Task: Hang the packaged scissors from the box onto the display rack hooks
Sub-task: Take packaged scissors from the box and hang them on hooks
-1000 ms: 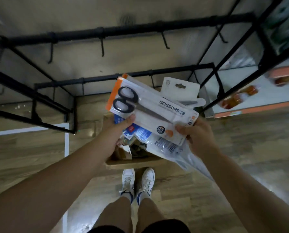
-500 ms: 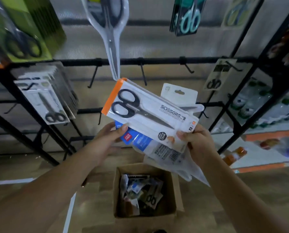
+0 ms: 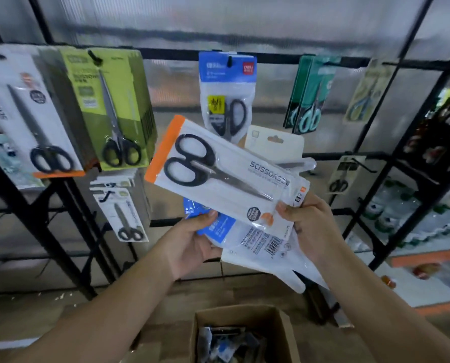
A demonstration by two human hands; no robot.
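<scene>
While the head camera is looking forward and down, the person's left hand (image 3: 192,242) is curling under a fanned stack of scissor packs, its thumb pressing on the blue-topped pack (image 3: 210,224) in the middle of the stack. The right hand (image 3: 310,226) is pinching the lower right end of the top pack, a white scissors pack with an orange edge (image 3: 218,174), thumb on its face and fingers hidden behind. This pack is lying tilted, its orange end up and to the left, in front of the display rack (image 3: 271,55) and not yet on any hook. A white card pack (image 3: 273,142) is sticking up behind it, and a clear pack is trailing down below the right hand.

On the rack, a blue pack (image 3: 228,93) is hanging from a hook just above the held stack, with a green pack (image 3: 108,106) and a white pack (image 3: 32,108) hanging to the left and teal packs (image 3: 310,95) to the right. Below the arms, the cardboard box (image 3: 245,314) is standing open on the floor with more packs inside.
</scene>
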